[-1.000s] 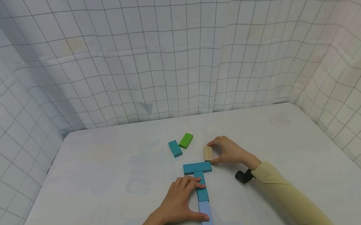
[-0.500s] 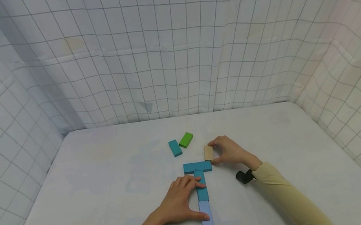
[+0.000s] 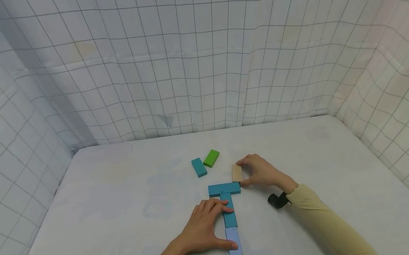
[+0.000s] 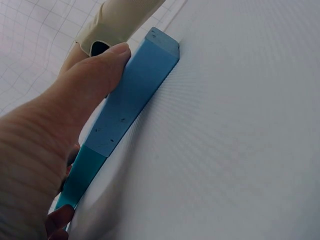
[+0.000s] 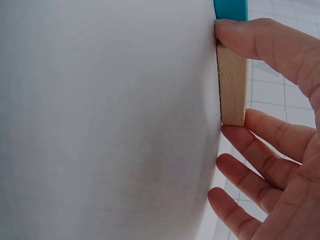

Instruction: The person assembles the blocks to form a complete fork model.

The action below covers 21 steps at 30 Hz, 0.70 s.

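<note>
Teal blocks form a T in the head view: a crossbar with a teal stem block below it. A light blue block continues the stem toward the person. My left hand lies over the stem from the left, its thumb on the light blue block and its fingertips on the teal one. Beyond the crossbar's right end, my right hand pinches a plain wooden block lengthwise. In the right wrist view, the thumb is at the wooden block's teal-side end and fingertips meet its other end.
Behind the T, a loose teal block and a green block lie close together on the white table. Grid-patterned white curtains rise at the back and both sides.
</note>
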Tool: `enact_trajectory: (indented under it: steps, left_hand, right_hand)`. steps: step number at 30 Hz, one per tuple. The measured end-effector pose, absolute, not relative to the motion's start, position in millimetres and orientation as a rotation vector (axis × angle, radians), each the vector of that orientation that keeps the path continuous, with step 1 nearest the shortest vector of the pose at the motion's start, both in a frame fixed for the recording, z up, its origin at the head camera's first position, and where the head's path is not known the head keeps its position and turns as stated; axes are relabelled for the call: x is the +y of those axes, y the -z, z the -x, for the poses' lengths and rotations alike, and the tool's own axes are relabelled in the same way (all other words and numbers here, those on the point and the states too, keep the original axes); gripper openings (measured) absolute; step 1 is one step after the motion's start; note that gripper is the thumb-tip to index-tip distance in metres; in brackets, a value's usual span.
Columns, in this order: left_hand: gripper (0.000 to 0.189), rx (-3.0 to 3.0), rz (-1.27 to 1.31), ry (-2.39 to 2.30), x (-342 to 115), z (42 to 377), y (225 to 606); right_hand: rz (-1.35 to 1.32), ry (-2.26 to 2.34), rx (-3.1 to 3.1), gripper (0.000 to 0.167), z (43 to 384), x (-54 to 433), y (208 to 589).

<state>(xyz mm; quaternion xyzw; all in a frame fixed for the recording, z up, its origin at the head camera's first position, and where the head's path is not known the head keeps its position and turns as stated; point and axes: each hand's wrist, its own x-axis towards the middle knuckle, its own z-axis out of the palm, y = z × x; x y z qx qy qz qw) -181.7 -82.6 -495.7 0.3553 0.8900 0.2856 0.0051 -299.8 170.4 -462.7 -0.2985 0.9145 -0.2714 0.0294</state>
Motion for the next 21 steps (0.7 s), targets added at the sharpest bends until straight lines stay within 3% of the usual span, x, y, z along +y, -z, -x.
enact_trajectory:
  steps: [21]
  left_hand:
    - [0.077,2.784,-1.116,-0.892,-82.9,180.8,494.2]
  right_hand:
    - [0.906,0.834,2.808,0.065,297.7,171.4,462.3]
